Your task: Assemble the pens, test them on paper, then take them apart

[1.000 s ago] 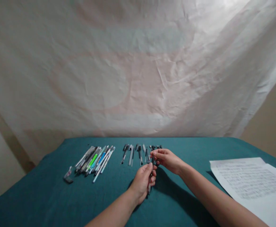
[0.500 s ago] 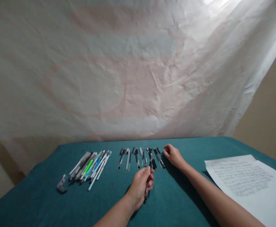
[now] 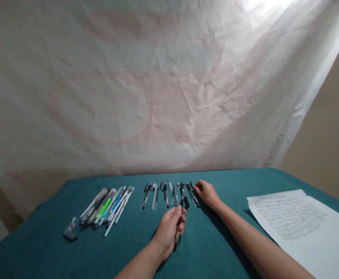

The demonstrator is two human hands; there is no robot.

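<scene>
My left hand (image 3: 169, 228) is closed around a pen (image 3: 176, 235), held low over the cloth in front of a row of pens. Most of this pen is hidden by my fingers. My right hand (image 3: 206, 193) rests at the right end of the row, fingers curled together, with the tips at a small dark pen cap (image 3: 191, 185). Whether they grip it is too small to tell. Just left of those fingertips lies a clear-and-black pen (image 3: 192, 195). Several more pens (image 3: 165, 193) and loose caps lie along the row.
A bundle of pens and markers (image 3: 107, 207), one bright green, lies on the left. Near it is a small dark-and-clear item (image 3: 70, 231). Handwritten paper sheets (image 3: 317, 232) lie on the right. The green cloth (image 3: 123, 252) covers the table; a pale sheet (image 3: 158, 97) hangs behind.
My right hand has moved slightly left, bringing its fingertips to the small dark cap. My left hand keeps its hold on the pen. The whole view has shifted a little.
</scene>
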